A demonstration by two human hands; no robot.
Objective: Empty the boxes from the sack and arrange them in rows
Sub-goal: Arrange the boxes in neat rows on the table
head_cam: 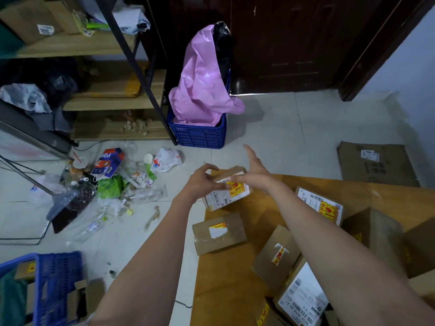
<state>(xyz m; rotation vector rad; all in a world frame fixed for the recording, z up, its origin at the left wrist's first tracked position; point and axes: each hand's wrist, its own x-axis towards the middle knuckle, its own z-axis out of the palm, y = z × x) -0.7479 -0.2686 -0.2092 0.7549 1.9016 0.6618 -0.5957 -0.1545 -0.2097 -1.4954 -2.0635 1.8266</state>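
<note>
Cardboard box (227, 188) at frame centre, left hand (202, 181) curled, gripping its left edge, right hand (255, 170) flat, fingers straight above it, both forearms outstretched.

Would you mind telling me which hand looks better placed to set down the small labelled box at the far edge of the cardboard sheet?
Probably the left hand: its fingers curl around the labelled box, while the right hand is open beside it.

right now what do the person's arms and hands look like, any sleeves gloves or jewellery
Both forearms are bare as far as the frame shows, with no sleeves in view. The left hand and right hand wear no gloves. No watch, bracelet or ring is visible on either.
</note>
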